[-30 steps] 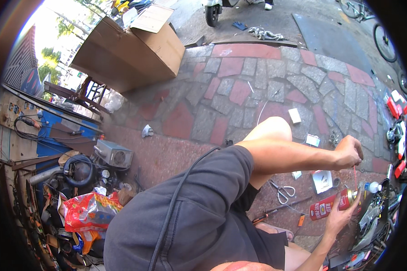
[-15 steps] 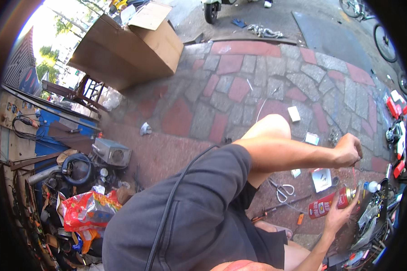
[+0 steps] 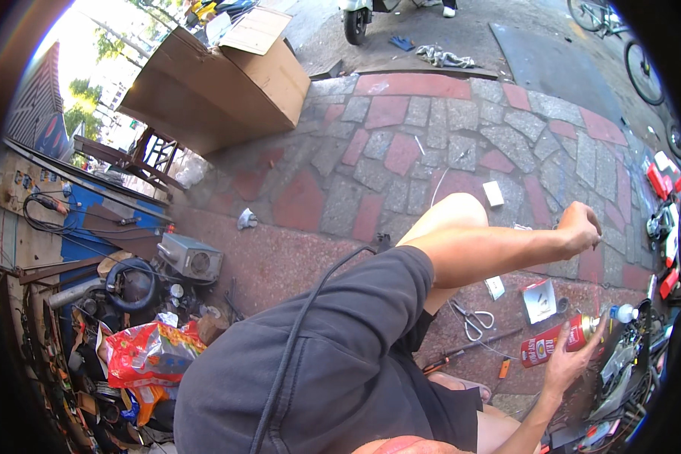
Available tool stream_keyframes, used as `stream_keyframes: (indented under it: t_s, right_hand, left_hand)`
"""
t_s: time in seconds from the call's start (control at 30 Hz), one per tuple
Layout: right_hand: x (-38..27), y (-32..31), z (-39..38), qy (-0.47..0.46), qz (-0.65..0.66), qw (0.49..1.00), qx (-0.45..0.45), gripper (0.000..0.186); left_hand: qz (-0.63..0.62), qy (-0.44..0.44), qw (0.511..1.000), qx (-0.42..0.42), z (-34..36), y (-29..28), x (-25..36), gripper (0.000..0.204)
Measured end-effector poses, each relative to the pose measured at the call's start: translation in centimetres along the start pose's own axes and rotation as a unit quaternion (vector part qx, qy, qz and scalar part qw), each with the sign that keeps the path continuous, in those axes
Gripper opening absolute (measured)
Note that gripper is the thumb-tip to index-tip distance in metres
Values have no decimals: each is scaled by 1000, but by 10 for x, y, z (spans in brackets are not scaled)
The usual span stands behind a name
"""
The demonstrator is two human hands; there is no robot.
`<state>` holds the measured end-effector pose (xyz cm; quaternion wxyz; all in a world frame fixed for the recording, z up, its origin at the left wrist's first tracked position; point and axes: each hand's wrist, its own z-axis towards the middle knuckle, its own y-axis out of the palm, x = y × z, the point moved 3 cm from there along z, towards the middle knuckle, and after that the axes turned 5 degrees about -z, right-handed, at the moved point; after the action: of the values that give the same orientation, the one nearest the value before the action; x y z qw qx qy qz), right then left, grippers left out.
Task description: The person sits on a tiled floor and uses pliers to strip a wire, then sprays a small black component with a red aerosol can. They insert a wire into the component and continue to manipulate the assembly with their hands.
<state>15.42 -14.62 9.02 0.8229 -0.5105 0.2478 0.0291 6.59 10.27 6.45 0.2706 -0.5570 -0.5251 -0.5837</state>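
Observation:
My right hand (image 3: 566,359) is wrapped round a red spray can (image 3: 539,346), which lies tilted with its top toward the right. One finger reaches up beside the nozzle end, where a thin red straw (image 3: 598,303) seems to stand up. My left hand (image 3: 580,229) hangs above the can, apart from it, with wrist bent and fingers curled together. Whatever those fingers hold, if anything, is too small to make out. My left forearm (image 3: 499,251) passes over my raised knee (image 3: 461,208). Near the can's top is a small clear bottle with a blue cap (image 3: 624,312).
Scissors (image 3: 473,321), a white open box (image 3: 539,301) and an orange piece (image 3: 505,368) lie on the floor by the can. Parts and cables (image 3: 620,378) crowd the right edge. A large cardboard box (image 3: 212,91) stands far left; a red bag (image 3: 147,352) lies left.
My left hand has risen away from the can's nozzle end. The can, still in my right hand, has shifted slightly right. The whole view has moved a little.

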Motion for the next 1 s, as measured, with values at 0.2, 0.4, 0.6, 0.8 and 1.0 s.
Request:
stream_keyframes:
  t_s: [0.2, 0.4, 0.6, 0.8, 1.0]
  right_hand:
    - [-15, -13, 0, -12, -23, 999, 27, 75]
    - [-15, -16, 5, -68, -4, 995, 69, 78]
    - [-17, -18, 13, -67, 40, 995, 56, 85]
    - [-24, -22, 8, -82, 65, 990, 90, 82]
    - [-33, -21, 11, -69, 59, 994, 66, 82]
  left_hand:
    - [-65, -80, 995, 5, 3, -4, 9, 10]
    - [4, -98, 990, -100, 23, -19, 14, 28]
    - [-75, -164, 982, -50, 22, -3, 22, 19]
    - [-65, -178, 981, -42, 11, 1, 21, 15]
    - [-69, -183, 980, -44, 12, -2, 15, 13]
